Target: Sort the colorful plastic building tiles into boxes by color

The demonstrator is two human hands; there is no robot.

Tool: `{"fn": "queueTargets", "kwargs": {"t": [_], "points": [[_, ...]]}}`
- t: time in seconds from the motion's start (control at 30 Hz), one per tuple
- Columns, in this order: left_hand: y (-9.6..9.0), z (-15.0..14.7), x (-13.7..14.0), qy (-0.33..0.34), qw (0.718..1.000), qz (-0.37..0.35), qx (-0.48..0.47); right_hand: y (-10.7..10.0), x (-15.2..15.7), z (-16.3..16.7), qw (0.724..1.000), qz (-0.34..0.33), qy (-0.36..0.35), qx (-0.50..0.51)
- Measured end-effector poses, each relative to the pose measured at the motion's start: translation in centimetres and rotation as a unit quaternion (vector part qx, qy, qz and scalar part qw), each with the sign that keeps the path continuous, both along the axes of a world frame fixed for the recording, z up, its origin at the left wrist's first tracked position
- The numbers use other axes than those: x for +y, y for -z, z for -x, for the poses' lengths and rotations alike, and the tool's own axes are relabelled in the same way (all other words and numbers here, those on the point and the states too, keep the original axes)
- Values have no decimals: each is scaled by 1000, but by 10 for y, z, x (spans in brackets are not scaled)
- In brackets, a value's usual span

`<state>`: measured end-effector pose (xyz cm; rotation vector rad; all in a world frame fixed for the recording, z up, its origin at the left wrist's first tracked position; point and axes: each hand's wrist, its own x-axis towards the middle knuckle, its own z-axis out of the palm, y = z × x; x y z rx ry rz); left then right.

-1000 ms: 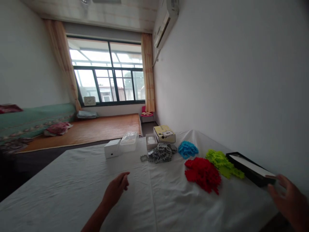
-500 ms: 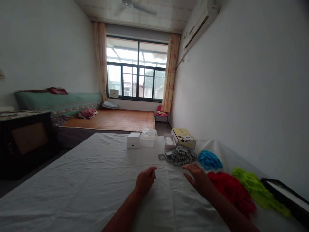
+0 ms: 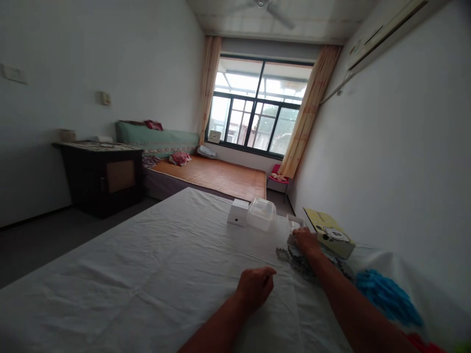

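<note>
White and open-topped, the small box [image 3: 289,237] sits at the far side of the surface [image 3: 154,264], between the clear tub [image 3: 262,214] on its left and the yellow box [image 3: 329,231] on its right. The right hand [image 3: 306,240] is at its near rim, fingers bent down; whether they grip it or only touch it, I cannot tell. A moment ago that hand was beside the red pieces [image 3: 423,344], short of the grey pile [image 3: 300,264]; now it reaches past the pile to the box, so the work seems to have shifted there. The left hand [image 3: 255,287], apart from the right, is loosely curled, nearer and to the left; what it may hold is hidden. Right of the pile lie blue pieces [image 3: 388,296], and only a sliver of the red shows nearest. Left of the tub, just beside it, stands the white carton [image 3: 238,212], and beyond the surface is a bed [image 3: 217,174]
</note>
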<state>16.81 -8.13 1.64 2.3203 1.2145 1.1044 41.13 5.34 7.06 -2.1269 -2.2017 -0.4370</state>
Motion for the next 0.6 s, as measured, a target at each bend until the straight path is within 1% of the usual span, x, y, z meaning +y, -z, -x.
{"fn": "queueTargets", "kwargs": {"t": [0.1,0.2,0.33,0.4,0.47,0.5,0.53,0.6], "points": [[0,1,0,3,1000,-2,1,-1,3,2,1000,1,-2,-17],[2,1,0,6,1000,-4,1,-9,0,3,999,-9,-6,-30],[3,0,0,3,1000,-9,2,-32,-8,5,999,-33,-6,-33],[3,-1,0,1,1000,-9,1,-45,-18,7,999,-43,-10,-30],[1,-1,-1,0,1000,-7,-5,-58,-37,10,998,-52,-19,-29],[0,0,-1,-6,1000,-5,-13,-62,-52,12,998,-56,-31,-29],[-2,1,0,-20,999,-4,-27,-66,-70,14,997,-60,-50,-29],[-7,4,1,-69,995,0,-72,-66,-115,20,991,-65,-113,-24]]}}
